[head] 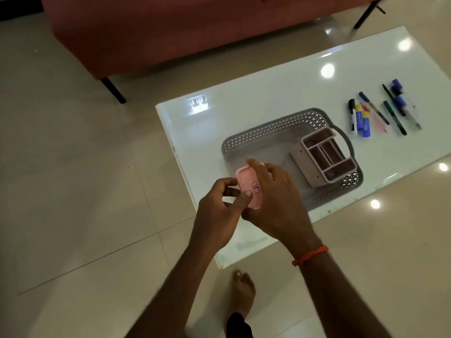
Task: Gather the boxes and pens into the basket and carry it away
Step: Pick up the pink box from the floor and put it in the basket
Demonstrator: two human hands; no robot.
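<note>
Pink rounded plastic box [249, 189] with a small label: we hold it above the near left corner of the grey perforated plastic basket [263, 140], left hand [219, 211] and right hand [275, 203] close together, both clasping it. Inside the basket, at its right end, stands a beige compartmented plastic organiser box [324, 159]. Assorted marker pens [380, 111] lie right of the basket on the white glossy table [244, 98], well apart from us.

Both arms reach forward, hands meeting. The left hand [217, 206] pinches a box [249, 189] with thumb on top. Right hand [275, 198] fingers [256, 167] curl over it.
</note>
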